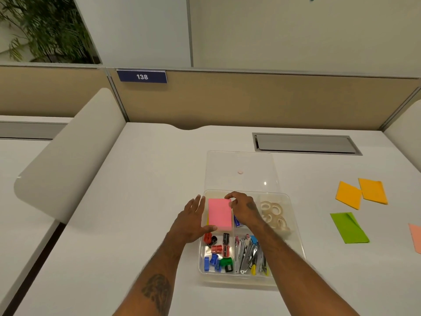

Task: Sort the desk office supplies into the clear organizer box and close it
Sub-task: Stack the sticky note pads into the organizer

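Observation:
The clear organizer box (296, 236) sits open on the white desk, its clear lid (241, 165) lying flat behind it. A pink sticky-note pad (219, 214) rests in the far-left compartment. My right hand (242, 208) pinches the pad's far right corner. My left hand (193, 221) lies spread along the pad's left side, thumb at its near edge. Several coloured pencil sharpeners (217, 254) fill the near-left compartment, several staplers and clippers (250, 254) the near-middle one, and tape rolls (274, 213) the right one.
Two orange sticky-note pads (362, 191), a green one (348, 228) and a salmon one (415, 238) lie on the desk to the right. A grey cable hatch (305, 143) sits behind. A rounded white divider (68, 156) stands at left.

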Demonstrator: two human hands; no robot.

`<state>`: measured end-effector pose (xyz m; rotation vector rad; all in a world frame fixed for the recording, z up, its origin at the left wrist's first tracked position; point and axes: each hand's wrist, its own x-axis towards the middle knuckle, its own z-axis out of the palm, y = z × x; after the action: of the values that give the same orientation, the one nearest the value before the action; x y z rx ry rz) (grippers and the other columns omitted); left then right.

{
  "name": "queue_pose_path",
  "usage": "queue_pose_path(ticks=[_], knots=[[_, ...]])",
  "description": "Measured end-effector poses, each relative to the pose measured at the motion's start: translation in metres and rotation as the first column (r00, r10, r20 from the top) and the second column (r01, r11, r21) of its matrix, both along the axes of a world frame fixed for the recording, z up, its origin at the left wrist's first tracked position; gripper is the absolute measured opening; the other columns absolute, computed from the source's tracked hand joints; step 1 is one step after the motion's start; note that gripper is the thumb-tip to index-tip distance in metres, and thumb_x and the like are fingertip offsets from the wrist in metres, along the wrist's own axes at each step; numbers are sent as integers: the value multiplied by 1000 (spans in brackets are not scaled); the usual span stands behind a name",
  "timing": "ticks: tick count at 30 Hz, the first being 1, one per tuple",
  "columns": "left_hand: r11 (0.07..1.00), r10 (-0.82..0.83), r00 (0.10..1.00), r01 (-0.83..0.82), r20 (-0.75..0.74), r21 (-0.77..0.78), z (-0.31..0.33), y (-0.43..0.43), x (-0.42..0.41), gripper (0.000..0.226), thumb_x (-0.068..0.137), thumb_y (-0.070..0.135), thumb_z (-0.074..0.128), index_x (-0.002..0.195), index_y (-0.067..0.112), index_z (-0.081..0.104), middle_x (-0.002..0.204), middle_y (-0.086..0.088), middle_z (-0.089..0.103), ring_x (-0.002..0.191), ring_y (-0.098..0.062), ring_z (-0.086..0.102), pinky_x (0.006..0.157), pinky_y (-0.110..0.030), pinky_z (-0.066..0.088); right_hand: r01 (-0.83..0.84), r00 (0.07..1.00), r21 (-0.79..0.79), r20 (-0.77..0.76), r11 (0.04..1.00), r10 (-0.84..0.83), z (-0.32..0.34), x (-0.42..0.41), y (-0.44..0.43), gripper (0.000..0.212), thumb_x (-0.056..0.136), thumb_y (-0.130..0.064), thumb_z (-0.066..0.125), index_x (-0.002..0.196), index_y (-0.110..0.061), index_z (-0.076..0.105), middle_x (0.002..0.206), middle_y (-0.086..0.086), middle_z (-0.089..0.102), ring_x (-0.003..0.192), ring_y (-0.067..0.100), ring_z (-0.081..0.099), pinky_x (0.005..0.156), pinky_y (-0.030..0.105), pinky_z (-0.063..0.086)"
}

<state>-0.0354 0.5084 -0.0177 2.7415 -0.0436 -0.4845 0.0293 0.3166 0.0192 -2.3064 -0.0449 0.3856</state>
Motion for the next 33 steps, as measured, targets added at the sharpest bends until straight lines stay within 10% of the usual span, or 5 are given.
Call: queue_pose_path(ticks=[17, 33], knots=[[998, -56, 973, 60, 225, -11, 22, -33, 40, 105, 77, 84, 29, 153, 25, -11, 163, -2, -15, 150, -20, -13, 121, -41, 3, 151, 958, -157, 267, 976, -105, 8, 5, -65, 34, 96, -31, 52, 128, -22, 53, 133, 3, 51, 118, 20, 53, 96, 31, 44], [950, -294, 919, 312, 261, -28, 23, -294, 92, 99, 81, 80, 34, 154, 26, -5, 163, -3, -12, 150, -19, -14, 123, -44, 5, 499, 866, -416, 209, 760, -454, -11, -15, -356, 63, 95, -45, 46, 149, -21, 25, 158, 12, 16, 146, 29, 10, 113, 45, 29]])
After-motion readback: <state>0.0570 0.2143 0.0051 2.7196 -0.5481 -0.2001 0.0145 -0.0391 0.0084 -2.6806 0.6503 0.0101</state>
